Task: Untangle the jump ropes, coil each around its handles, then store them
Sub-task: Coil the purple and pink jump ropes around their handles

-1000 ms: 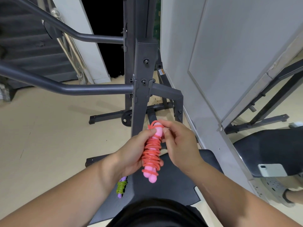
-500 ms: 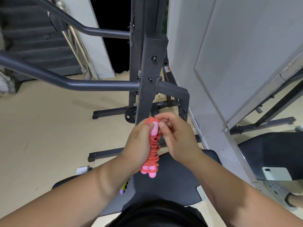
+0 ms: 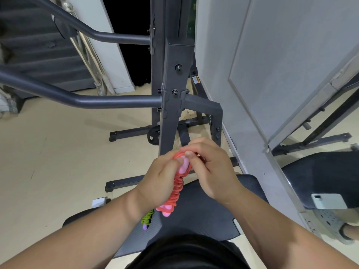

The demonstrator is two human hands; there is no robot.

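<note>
Head view, centre of frame: both forearms entered from the lower corners and met above a black seat pad [image 3: 206,208]. The left hand [image 3: 160,183] was clamped on the red jump rope [image 3: 178,186], fingers curled round the middle of the bundle from the left, thumb lying up along it toward the top. The rope was wound in tight turns round its pair of pink handles [image 3: 184,164], which stood nearly upright, tilted slightly right at the top. The lower handle ends showed below the left hand, clear of the pad.

The right hand [image 3: 212,171] was at the top of the bundle, knuckles up and wrist bent down. Its thumb and forefinger pinched a loop of red rope lying over the upper handle tips. The remaining fingers were curled beside the loop. The two hands touched, or nearly touched, at the thumbs; I cannot tell which.

A second rope, the green jump rope [image 3: 147,218], lay coiled on the left part of the seat pad, partly hidden by the left wrist, with a purple handle end showing at its near end.

Surroundings: a dark grey machine frame [image 3: 173,98] rose from the beige floor [image 3: 58,152] directly beyond the hands. At the right edge a white phone [image 3: 328,201] lay on another black pad.
</note>
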